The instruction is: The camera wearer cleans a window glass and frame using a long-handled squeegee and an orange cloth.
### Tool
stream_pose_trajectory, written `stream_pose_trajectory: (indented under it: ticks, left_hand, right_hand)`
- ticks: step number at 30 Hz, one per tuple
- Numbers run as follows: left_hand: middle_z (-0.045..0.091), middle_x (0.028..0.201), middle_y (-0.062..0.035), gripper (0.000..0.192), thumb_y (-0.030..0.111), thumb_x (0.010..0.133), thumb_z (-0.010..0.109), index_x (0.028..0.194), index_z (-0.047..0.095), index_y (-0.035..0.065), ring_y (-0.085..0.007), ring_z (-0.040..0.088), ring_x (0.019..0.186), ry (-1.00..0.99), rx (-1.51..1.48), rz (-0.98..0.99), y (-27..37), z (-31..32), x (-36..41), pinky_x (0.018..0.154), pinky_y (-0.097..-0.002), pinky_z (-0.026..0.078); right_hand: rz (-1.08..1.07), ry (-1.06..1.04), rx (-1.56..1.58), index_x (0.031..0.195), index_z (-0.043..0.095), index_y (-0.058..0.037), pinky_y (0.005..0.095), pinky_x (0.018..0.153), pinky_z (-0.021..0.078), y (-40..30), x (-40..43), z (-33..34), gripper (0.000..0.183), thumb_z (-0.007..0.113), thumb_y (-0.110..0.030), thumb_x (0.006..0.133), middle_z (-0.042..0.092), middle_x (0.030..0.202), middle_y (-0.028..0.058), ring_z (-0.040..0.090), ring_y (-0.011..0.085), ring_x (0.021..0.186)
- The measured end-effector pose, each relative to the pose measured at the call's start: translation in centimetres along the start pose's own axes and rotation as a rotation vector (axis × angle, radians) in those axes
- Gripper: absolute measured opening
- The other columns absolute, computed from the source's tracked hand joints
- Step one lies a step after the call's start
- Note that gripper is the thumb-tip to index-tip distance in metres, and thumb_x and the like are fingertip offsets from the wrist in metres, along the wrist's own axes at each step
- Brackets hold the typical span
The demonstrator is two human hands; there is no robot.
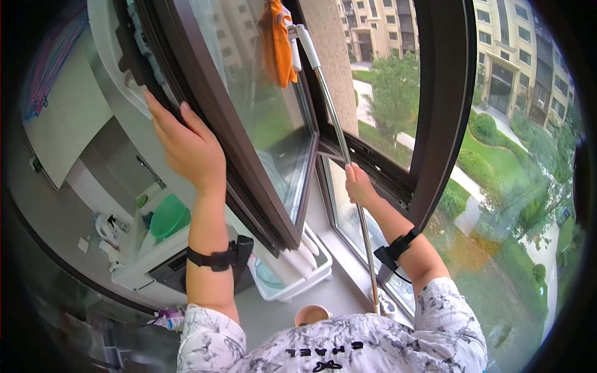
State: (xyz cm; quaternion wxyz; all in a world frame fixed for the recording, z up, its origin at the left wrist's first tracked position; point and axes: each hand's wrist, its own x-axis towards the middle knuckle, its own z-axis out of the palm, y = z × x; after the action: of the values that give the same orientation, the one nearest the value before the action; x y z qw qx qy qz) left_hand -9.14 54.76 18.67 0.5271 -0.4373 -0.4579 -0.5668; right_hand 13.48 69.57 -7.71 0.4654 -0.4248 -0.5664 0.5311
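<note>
My left hand (189, 144) lies with spread thumb and fingers against the edge of a dark brown window sash (233, 116), which is swung inward. My right hand (359, 184) is closed around the metal pole of a long-handled wiper (336, 121). The pole runs from the wiper's white joint at the top down to near my shirt. An orange cloth (279, 46) hangs on the wiper's head, in front of the glass pane of the sash; whether it touches the glass I cannot tell.
The open window frame (387, 172) stands at right, with gardens and buildings outside. Below the sash are a white plastic basket (298, 291) and a pinkish round container (312, 314). At left, a green basin (170, 216) sits by a sink, and clothes hangers (51, 70) hang above.
</note>
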Motion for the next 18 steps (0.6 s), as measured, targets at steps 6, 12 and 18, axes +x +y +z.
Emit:
stream_pose_trajectory:
  ticks: [6, 12, 18]
  left_hand:
    - [0.052, 0.133, -0.0214, 0.05, 0.028, 0.1, 0.045, 0.143, 0.035, 0.0041, -0.0393, 0.053, 0.117, -0.046, 0.006, -0.07, 0.3, -0.1, 0.0, 0.092, -0.0425, 0.045]
    - [0.052, 0.134, -0.0212, 0.051, 0.029, 0.101, 0.044, 0.143, 0.035, 0.0028, -0.0392, 0.052, 0.119, -0.039, 0.016, -0.026, 0.2, 0.2, -0.1, 0.092, -0.0432, 0.045]
    - [0.053, 0.133, -0.0208, 0.052, 0.032, 0.1, 0.044, 0.143, 0.035, 0.003, -0.0393, 0.054, 0.117, 0.005, 0.042, 0.01, 0.0, 0.0, 0.1, 0.092, -0.0434, 0.046]
  right_hand:
    - [0.063, -0.087, 0.006, 0.095, 0.042, -0.0103, 0.0302, 0.034, 0.0359, 6.8, -4.5, -1.6, 0.026, 0.039, -0.035, 0.102, 0.039, 0.055, 0.0009, 0.039, 0.013, 0.038]
    - [0.214, -0.109, -0.007, 0.093, 0.042, -0.008, 0.0308, 0.035, 0.0356, 12.1, -8.9, -3.9, 0.027, 0.038, -0.033, 0.103, 0.04, 0.056, 0.001, 0.04, 0.0131, 0.039]
    - [0.314, -0.195, 0.0, 0.092, 0.039, -0.0083, 0.0301, 0.036, 0.0355, 15.0, -14.0, -4.6, 0.026, 0.04, -0.032, 0.103, 0.04, 0.057, 0.001, 0.037, 0.0115, 0.039]
